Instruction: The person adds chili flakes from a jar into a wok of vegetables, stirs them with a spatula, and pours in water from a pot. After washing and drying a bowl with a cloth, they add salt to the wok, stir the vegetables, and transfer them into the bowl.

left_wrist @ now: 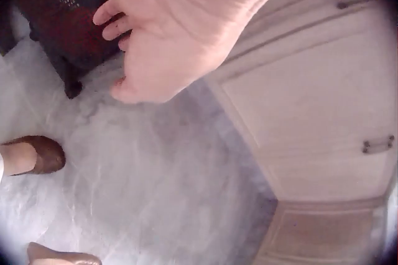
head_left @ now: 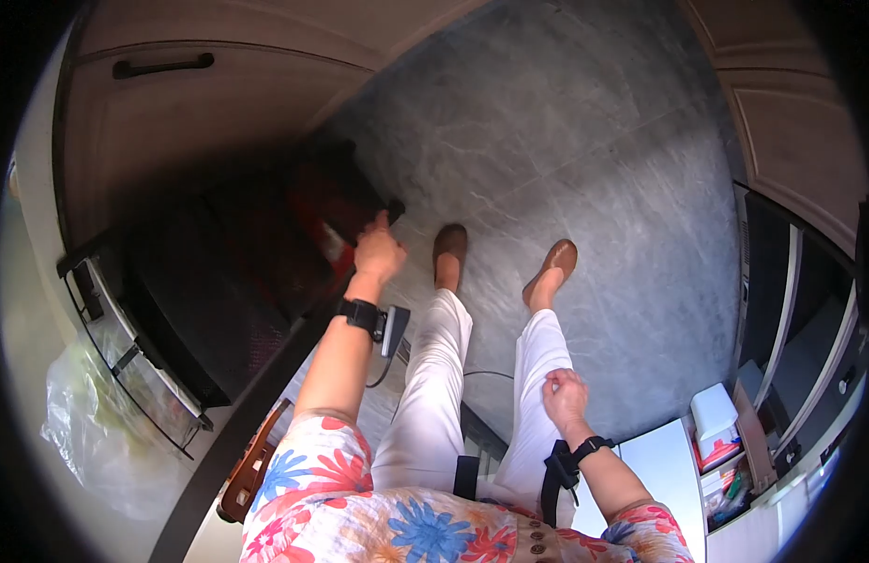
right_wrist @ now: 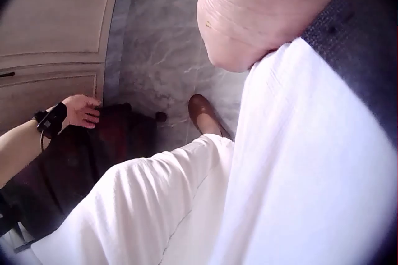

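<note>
In the head view the left hand [head_left: 380, 251] is over the edge of a dark, partly red object [head_left: 308, 220] with a black knob at its corner. Its fingers look loose and slightly bent in the left wrist view, where the hand [left_wrist: 174, 35] holds nothing and the dark object [left_wrist: 68, 22] lies beyond the fingertips. Whether they touch, I cannot tell. The right hand [head_left: 566, 394] rests by the white trouser leg [head_left: 543, 352], fingers loosely curled. Only the heel of the right hand [right_wrist: 239, 22] shows in the right wrist view; its fingers are hidden.
Brown shoes [head_left: 450, 241] stand on the grey marbled floor [head_left: 547, 131]. A cabinet with a black handle [head_left: 162, 65] is at upper left. A clear plastic bag [head_left: 97, 432] hangs at lower left. At the right are dark shelves with pale rails and an open drawer of small items [head_left: 725, 483].
</note>
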Action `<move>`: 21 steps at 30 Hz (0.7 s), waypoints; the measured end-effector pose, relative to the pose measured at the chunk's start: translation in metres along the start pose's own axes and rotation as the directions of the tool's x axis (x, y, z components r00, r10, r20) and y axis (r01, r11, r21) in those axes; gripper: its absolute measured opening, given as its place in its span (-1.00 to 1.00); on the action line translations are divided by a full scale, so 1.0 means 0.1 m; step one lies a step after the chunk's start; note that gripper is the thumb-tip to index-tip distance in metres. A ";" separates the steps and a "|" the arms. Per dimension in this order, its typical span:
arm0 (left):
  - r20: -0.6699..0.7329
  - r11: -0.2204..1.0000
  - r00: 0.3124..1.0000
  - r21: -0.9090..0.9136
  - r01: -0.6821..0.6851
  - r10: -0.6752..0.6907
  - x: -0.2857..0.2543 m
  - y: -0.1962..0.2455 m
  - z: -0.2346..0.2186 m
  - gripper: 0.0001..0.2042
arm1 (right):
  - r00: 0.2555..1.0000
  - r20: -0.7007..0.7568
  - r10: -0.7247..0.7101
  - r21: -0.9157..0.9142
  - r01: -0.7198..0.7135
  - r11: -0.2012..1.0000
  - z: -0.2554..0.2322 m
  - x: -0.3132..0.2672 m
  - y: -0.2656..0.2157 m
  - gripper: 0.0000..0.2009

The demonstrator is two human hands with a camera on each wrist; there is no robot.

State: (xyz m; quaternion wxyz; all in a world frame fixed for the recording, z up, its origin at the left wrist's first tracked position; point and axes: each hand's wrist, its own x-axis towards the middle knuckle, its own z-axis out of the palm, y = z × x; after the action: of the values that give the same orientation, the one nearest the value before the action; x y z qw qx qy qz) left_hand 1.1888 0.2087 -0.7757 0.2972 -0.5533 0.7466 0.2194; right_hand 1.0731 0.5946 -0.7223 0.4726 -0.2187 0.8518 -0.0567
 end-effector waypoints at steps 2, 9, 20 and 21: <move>-0.039 0.994 0.993 -0.018 0.108 -0.109 0.12 -0.22 0.11 -0.40 | 1.000 -0.007 -0.015 -0.003 0.015 1.000 -0.01 0.00 -0.02 -0.94; -0.090 0.936 0.937 -0.135 0.325 -0.339 0.25 -0.55 0.12 -0.44 | 0.999 -0.040 -0.023 0.002 0.023 1.000 -0.02 0.04 -0.06 -0.95; -0.103 0.923 0.962 -0.324 0.207 -0.252 -0.49 -0.66 -0.31 -0.53 | 0.998 -0.042 -0.054 0.003 0.054 0.999 -0.23 0.18 -0.12 -0.95; -0.169 0.928 0.950 -0.312 0.201 -0.263 -0.58 -0.70 -0.35 -0.55 | 0.997 -0.044 -0.057 0.036 0.058 0.998 -0.25 0.20 -0.09 -0.94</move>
State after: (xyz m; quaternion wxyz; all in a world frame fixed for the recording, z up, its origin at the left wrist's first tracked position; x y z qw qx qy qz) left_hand 1.2607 0.2062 -0.7103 0.1570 -0.6956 0.6620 0.2310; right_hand 1.0463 0.5752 -0.7218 0.4563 -0.2329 0.8540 -0.0909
